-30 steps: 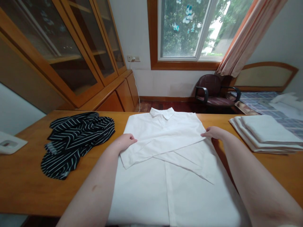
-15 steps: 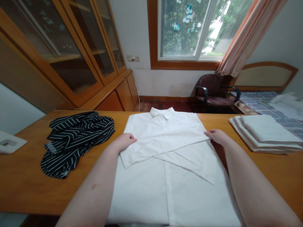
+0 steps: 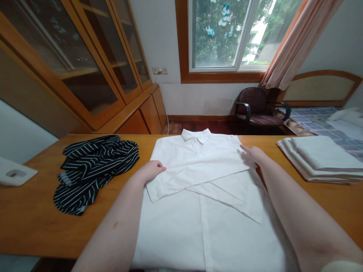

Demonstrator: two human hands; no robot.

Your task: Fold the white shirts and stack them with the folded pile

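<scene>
A white shirt (image 3: 176, 223) lies flat on the wooden table, collar at the far side, its two sleeves folded across the front and overlapping. My left hand (image 3: 153, 170) is closed at the shirt's left side, thumb and fingers pinching the cloth near the folded sleeve. At the opposite side, my right hand (image 3: 254, 155) reaches along the shirt's right edge below the shoulder. Its fingers are stretched out and slightly blurred, with the tips at the cloth.
A crumpled black-and-white striped garment (image 3: 96, 166) lies on the left of the table (image 3: 31, 223). Folded white cloths (image 3: 323, 155) are stacked on the right. A white object (image 3: 17, 172) sits at the left edge. Beyond are a chair (image 3: 255, 105), a bed and a glass-door cabinet (image 3: 85, 64).
My right hand has let go of the sleeve edge and moved up along the shirt's right side. My left hand keeps its pinch. The view has shifted slightly.
</scene>
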